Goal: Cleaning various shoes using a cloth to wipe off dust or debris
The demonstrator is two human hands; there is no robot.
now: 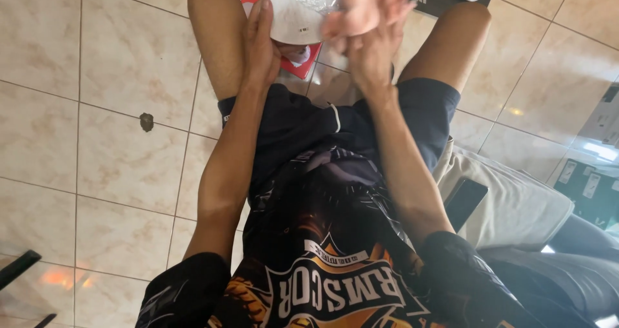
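Above the person's knees, near the top edge of the head view, a round white object in clear plastic wrap (300,9) sits between both hands. The left hand (259,48) cups its left side with fingers stretched up along the rim, holding it. The right hand (369,35) is blurred, its fingers pressed on the wrap at the object's right side; how firm that grip is cannot be told. Just beneath the object a red box (303,64) lies on the tiled floor (109,96). To the right, a beige cushion (516,199) carries a dark phone (465,202). A small dark speck (146,122) marks the tiles on the left.
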